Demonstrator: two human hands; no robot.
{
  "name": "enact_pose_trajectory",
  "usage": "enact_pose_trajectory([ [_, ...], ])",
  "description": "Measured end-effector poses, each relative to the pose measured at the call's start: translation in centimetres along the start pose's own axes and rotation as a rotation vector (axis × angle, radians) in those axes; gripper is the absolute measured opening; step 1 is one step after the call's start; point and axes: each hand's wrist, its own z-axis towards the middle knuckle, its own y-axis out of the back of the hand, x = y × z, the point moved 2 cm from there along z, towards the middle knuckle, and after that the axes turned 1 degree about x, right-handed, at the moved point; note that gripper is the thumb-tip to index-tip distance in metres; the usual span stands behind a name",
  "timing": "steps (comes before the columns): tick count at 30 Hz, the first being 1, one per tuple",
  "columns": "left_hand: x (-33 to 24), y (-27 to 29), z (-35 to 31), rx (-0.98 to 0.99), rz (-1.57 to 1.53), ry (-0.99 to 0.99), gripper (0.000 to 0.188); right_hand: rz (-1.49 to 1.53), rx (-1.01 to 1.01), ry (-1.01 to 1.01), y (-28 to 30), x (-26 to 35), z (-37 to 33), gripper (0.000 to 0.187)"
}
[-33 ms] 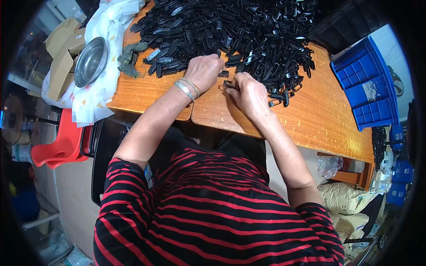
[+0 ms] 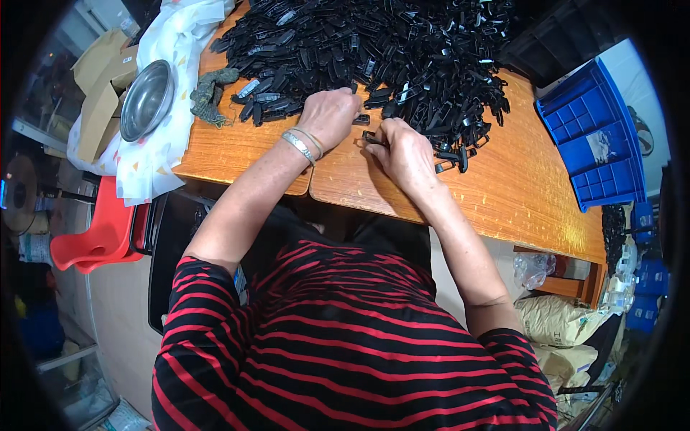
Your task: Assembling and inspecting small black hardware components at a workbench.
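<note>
Bent at the near edge of a large heap of small black plastic parts [image 2: 316, 54], my left hand [image 2: 329, 117] has its fingers curled in and closed. Its fingertips are partly hidden, so whatever they hold cannot be made out. One short black part [image 2: 361, 120] lies right beside those fingers. My right hand [image 2: 407, 152] pinches a small black plastic part [image 2: 371, 137] between thumb and fingers, just above the wooden table [image 2: 503, 194]. A few long, frame-shaped black pieces [image 2: 454, 158] lie to the right of that hand.
At the left, a metal bowl [image 2: 147, 100] rests on a patterned white cloth [image 2: 180, 36], with a dark green knitted bundle [image 2: 214, 97] nearby. A blue crate [image 2: 593, 136] stands at the right, a black crate [image 2: 568, 47] behind it. A red chair [image 2: 100, 237] is at lower left.
</note>
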Motion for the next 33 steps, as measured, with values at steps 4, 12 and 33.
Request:
enact_pose_trajectory([
  [4, -1.1, 0.8, -0.2, -0.008, -0.111, 0.031, 0.016, 0.102, -0.009, -0.016, 0.3, -0.6, -0.7, 0.024],
  [12, -1.0, -0.1, -1.1, -0.087, -0.144, -0.014, 0.020, 0.218, -0.098, -0.162, 0.7, -0.4, -0.7, 0.016],
  [33, -4.3, -0.1, -6.0, -0.096, -1.857, 0.460, 0.030, 0.574, -0.291, -0.150, 1.2, 2.1, -1.1, 0.020],
])
